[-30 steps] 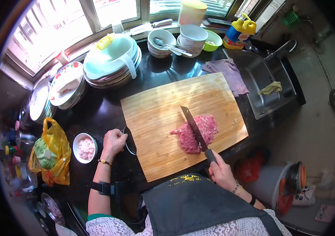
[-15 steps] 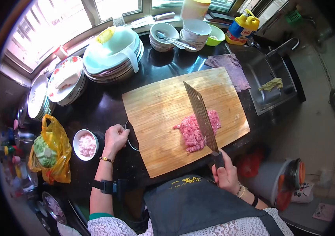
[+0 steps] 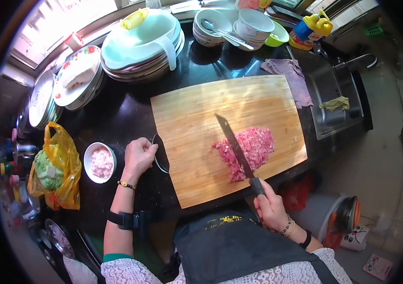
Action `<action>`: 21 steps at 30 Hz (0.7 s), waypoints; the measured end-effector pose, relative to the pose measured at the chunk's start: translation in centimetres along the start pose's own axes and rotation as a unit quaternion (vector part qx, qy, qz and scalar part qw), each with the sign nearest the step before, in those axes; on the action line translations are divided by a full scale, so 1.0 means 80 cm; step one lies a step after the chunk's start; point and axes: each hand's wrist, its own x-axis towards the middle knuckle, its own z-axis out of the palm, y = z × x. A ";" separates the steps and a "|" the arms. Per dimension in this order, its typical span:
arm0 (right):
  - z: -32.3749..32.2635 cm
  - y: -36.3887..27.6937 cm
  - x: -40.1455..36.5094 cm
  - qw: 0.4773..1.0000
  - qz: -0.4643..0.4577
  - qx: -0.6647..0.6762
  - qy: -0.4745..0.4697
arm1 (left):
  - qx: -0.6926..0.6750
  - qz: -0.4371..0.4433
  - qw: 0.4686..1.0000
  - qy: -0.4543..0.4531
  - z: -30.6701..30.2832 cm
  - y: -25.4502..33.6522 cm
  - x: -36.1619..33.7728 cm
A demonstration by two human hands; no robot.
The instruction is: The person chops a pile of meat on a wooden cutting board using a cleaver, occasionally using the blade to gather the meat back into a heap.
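Note:
On the wooden cutting board (image 3: 197, 113) lies a flat heap of pink minced meat (image 3: 258, 144). My right hand (image 3: 270, 208) is wrapped around the black handle of a cleaver (image 3: 234, 142). Its blade appears narrow from above and crosses the left part of the meat, tip pointing to the far left. At the board's left edge, my left hand (image 3: 140, 154) has its fingers closed on the board's curved metal handle (image 3: 161, 163). Just left of that hand stands a small white bowl (image 3: 88, 163) of pale pink mince.
A yellow plastic bag (image 3: 71, 184) with a green cabbage lies at the left. Stacked plates (image 3: 140, 78), a white colander (image 3: 166, 28) and bowls (image 3: 211, 40) line the back. Right of the board are a purple cloth (image 3: 296, 83) and a metal sink (image 3: 322, 109).
The cleaver has turned from showing its broad face to looking narrow, and sits further left across the meat. The meat looks more spread out. My left hand keeps its place at the board's handle.

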 end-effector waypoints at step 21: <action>-0.086 -0.008 0.039 0.980 -0.152 -0.083 -0.097 | -0.044 0.011 0.971 0.236 0.055 0.006 -0.088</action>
